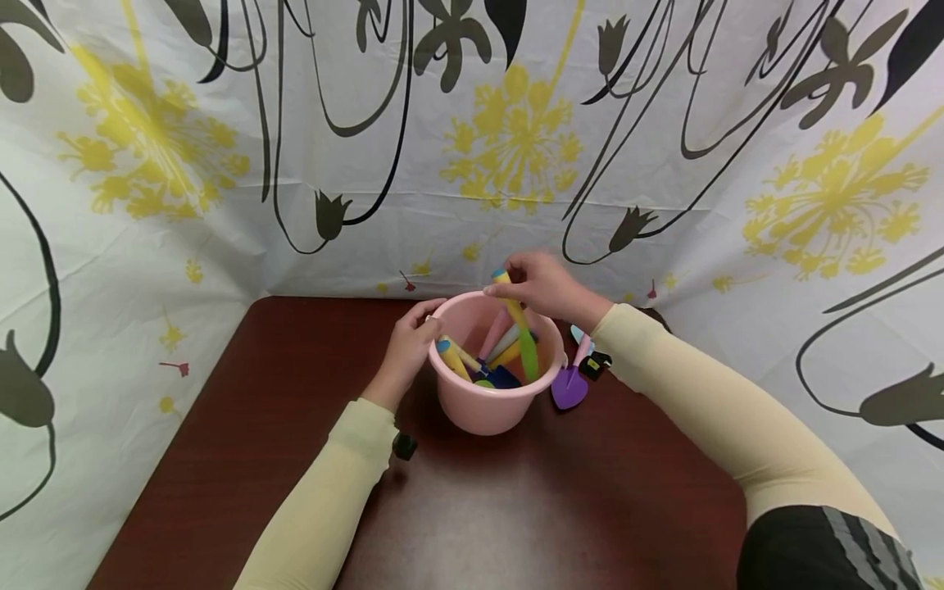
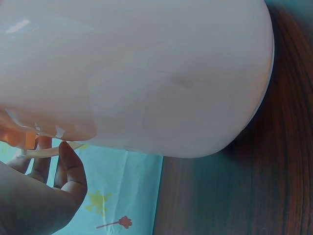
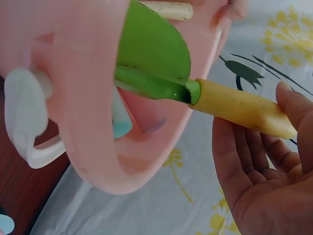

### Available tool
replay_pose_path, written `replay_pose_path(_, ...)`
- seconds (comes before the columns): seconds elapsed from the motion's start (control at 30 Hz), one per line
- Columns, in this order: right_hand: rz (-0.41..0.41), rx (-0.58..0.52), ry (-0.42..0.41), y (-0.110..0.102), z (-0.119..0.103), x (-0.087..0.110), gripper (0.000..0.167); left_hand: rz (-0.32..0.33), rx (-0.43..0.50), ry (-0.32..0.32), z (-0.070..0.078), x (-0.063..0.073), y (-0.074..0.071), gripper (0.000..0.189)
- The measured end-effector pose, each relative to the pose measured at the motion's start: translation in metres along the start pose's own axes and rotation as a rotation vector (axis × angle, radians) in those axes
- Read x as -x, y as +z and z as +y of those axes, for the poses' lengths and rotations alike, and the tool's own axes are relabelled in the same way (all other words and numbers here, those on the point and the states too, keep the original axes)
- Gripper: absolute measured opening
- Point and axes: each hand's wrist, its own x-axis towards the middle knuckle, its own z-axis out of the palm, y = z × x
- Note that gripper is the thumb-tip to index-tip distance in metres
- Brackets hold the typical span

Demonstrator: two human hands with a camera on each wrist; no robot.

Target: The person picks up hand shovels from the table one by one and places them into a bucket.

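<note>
A pink bucket [image 1: 483, 414] stands upright on the table, with several toy garden tools inside. My left hand [image 1: 404, 354] holds the bucket at its left rim, thumb on the near side; in the left wrist view its fingers [image 2: 73, 169] curl by the pale bucket handle [image 2: 46, 152]. Over the far right rim, my right hand [image 1: 547, 287] grips the yellow handle of a green toy trowel [image 3: 239, 105] between thumb and fingers. The trowel's green blade [image 1: 528, 356] points down into the bucket. Yellow-handled tools [image 1: 451, 359] and a dark blue blade [image 1: 504, 377] lie below it.
A purple toy shovel [image 1: 569, 389] with a pink handle lies on the table right of the bucket, partly under my right wrist. A light blue piece [image 1: 577, 333] shows behind it. Patterned white sheeting [image 1: 383, 164] rises behind the dark red-brown table [image 1: 310, 369].
</note>
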Motion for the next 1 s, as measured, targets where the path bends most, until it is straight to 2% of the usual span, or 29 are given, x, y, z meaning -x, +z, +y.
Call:
replay_pose_path(0.17,-0.04,0.075,-0.013,0.006,0.001,-0.005,0.039,-0.003,0.0,0.001,-0.001,0.0,0.0,0.038)
replay_pose_path(0.7,-0.25,0.089,0.011,0.026,-0.008,-0.014,0.027,-0.011,0.011,-0.019,-0.001,0.0,-0.001,0.037)
replay_pose_path(1.0,-0.289,0.109,0.027,0.034,-0.005,-0.021,0.029,-0.023,0.026,-0.032,0.0,-0.001,-0.002,0.04)
